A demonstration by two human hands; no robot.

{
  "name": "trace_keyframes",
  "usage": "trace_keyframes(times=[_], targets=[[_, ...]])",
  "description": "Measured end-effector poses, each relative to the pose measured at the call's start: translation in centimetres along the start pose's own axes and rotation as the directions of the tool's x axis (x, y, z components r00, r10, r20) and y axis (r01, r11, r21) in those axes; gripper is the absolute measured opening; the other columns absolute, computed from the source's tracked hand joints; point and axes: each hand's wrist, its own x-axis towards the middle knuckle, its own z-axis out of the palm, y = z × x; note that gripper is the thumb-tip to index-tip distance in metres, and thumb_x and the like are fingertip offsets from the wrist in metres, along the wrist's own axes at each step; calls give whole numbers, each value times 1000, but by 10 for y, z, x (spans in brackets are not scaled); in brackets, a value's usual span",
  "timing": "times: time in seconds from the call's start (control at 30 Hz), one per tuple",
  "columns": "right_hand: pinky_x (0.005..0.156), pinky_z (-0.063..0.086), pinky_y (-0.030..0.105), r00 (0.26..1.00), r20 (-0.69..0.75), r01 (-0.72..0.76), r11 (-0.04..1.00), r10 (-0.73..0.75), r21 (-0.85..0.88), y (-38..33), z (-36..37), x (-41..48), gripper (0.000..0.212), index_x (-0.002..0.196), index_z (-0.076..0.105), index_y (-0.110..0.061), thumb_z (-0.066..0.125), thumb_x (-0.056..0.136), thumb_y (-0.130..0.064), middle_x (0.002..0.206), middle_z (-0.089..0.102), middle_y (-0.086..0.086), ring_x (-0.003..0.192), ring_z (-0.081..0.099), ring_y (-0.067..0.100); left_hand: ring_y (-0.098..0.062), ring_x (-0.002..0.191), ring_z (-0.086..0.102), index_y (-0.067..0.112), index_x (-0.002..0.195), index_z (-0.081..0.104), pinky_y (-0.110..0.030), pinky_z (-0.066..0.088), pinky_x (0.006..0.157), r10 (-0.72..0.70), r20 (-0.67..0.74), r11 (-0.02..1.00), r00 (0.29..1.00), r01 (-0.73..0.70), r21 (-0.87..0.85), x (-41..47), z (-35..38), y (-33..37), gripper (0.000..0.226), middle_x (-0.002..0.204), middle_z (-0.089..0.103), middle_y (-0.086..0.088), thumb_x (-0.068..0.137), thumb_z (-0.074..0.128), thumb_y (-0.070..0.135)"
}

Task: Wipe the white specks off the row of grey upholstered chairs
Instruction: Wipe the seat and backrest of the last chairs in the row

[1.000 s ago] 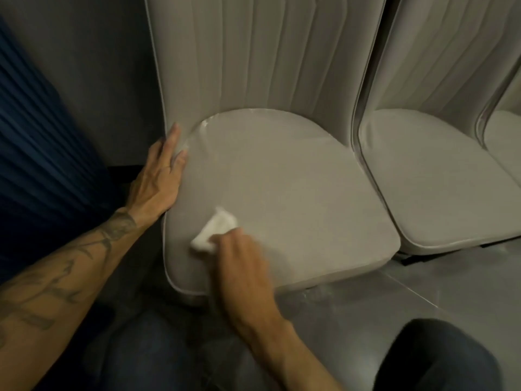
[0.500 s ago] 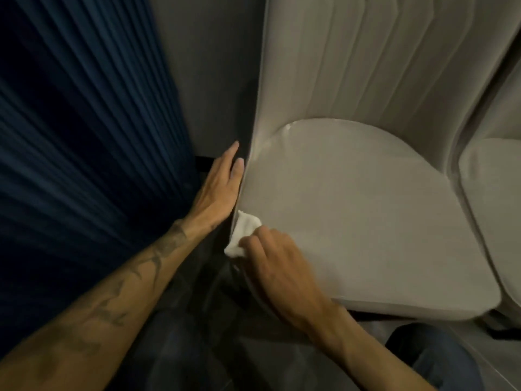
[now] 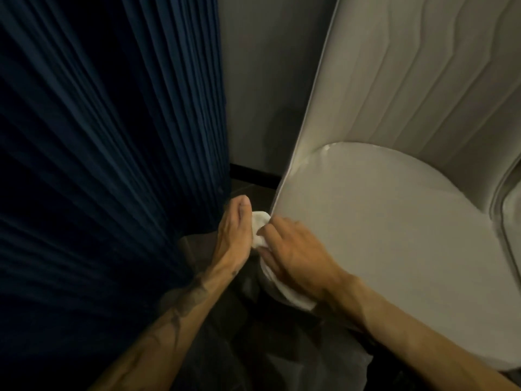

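Carried over the last second from the top of the pale grey upholstered chair seat out past its left rim: small crumpled white cloth, now at centre frame between both hands. Clasped under the curled fingers of the right hand and pressed against the seat's edge. Shifted too: left hand, off the rim where it rested, now flat and unclenched, straight fingers against the cloth, beside the dark blue pleated curtain. Probably a sweep of specks over the edge toward that waiting palm. No specks discernible on this seat; neighbouring grey chair, far right, likely still to do.
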Motion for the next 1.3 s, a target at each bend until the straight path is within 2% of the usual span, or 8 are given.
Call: trace_keyframes(times=[0.27,0.47,0.57,0.63,0.77,0.93,1.07,1.3], targets=[[92,41,41,967,16,-239,925,254,-297,73,-6,107,28,120,49,-11,37,107,-32,121,53,12,107,55,32,2,117,41,26,153,44,-9,30,86,22,-49,998,999,-20,57,-9,-4,9,54,129,43,17,110,22,52],[87,40,36,999,26,35,999,-35,2,-5,5,28,27,119,57,-10,48,104,-31,112,58,9,95,57,26,-10,117,52,22,145,50,-28,38,95,49,-42,999,998,-48,11,-3,-19,14,50,128,53,9,112,23,49],[85,41,32,973,147,161,979,-179,126,-27,-7,-23,26,112,57,-18,45,104,-39,107,56,1,90,51,16,-18,111,59,19,125,61,-34,45,90,64,13,994,998,-64,90,6,-22,15,45,120,60,1,111,31,50],[85,42,34,984,138,99,989,-113,108,-13,-15,-32,22,111,56,-18,48,104,-37,107,55,1,91,51,17,-18,112,61,21,124,64,-32,49,88,98,72,980,993,-109,165,12,-22,13,37,123,60,-2,109,44,48],[84,41,39,990,-7,-143,989,143,-24,5,-19,1,29,114,58,-11,44,106,-35,109,56,8,94,52,25,-17,135,49,24,151,52,-33,40,114,256,298,899,920,-340,276,28,-20,21,49,144,50,-3,106,55,44],[80,42,37,998,37,-52,999,51,13,-24,-7,-37,28,109,61,-16,44,107,-38,105,58,4,88,53,23,-25,142,41,29,159,43,-42,36,119,321,526,716,788,-565,410,57,-5,37,59,157,38,0,105,52,54],[74,40,33,996,15,-87,996,87,19,-22,-11,-62,23,105,57,-20,46,106,-40,99,53,0,80,48,19,-28,136,45,36,161,36,-51,42,111,359,551,582,754,-642,499,65,7,37,62,158,34,1,105,44,61],[75,46,37,959,-62,-281,955,276,-95,-49,7,-19,18,108,61,-14,49,106,-27,102,57,6,84,53,22,-27,137,45,41,160,34,-47,39,107,399,545,547,737,-669,503,70,10,27,61,161,29,3,104,38,66]])
